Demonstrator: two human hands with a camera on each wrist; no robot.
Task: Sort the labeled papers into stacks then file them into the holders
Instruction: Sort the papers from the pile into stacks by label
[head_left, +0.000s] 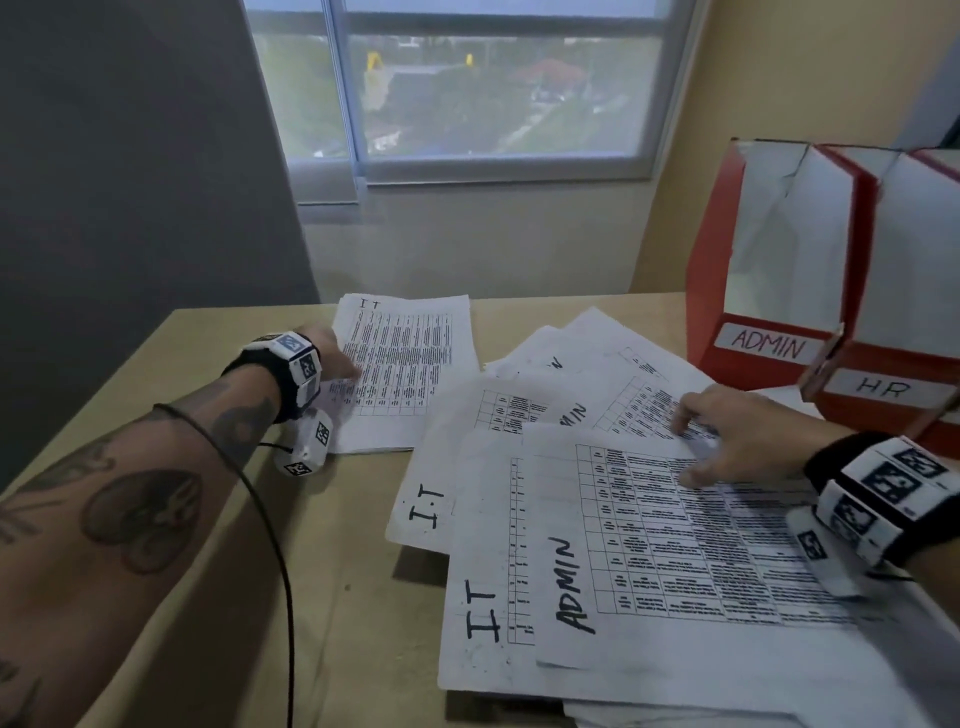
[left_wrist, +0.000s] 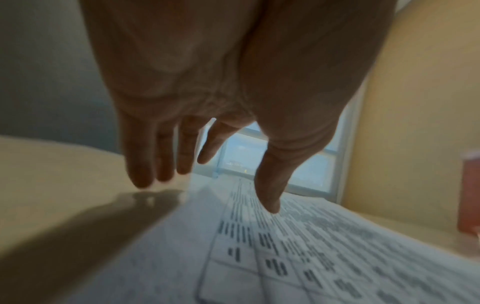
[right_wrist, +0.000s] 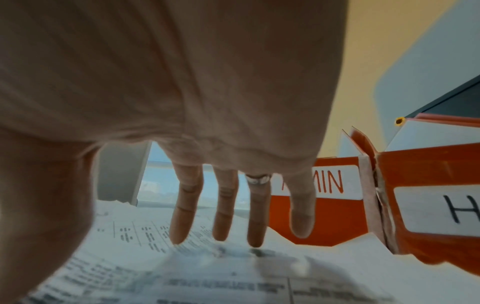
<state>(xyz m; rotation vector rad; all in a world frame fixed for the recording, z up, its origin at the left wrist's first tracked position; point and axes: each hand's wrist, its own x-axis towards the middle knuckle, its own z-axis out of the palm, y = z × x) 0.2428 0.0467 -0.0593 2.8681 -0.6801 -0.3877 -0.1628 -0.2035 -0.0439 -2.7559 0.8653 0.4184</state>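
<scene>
Nearest to the person, a big loose pile of papers (head_left: 519, 597) lies spread on the beige table (head_left: 234, 597). On top of the pile is a sheet marked ADMIN (head_left: 675, 561), and under its left edge a sheet marked IT (head_left: 483, 597) shows. Another IT sheet (head_left: 431, 493) lies a little farther, partly covered.

The right hand (head_left: 737, 436) is over the far edge of the ADMIN sheet. Its grip is spread: in the right wrist view the fingers (right_wrist: 184, 216) are straight and apart, pointing down, and the tips touch or almost touch the paper; I cannot tell which. It holds nothing.

Farther left, the left hand (head_left: 337, 358) is at the left edge of a separate stack marked IT (head_left: 410, 369), which lies apart from the pile. Its grip is also spread and holds nothing. In the left wrist view the thumb (left_wrist: 270, 185) comes down onto the printed sheet, and the other fingers (left_wrist: 145, 160) hang over the bare table just beside the paper edge.

More ADMIN sheets (head_left: 613, 374) fan out behind the pile. At the far right stand red holders: the ADMIN holder (head_left: 711, 260), and just beside it, touching, the HR holder (head_left: 893, 410). Behind the table is a window (head_left: 493, 88).
</scene>
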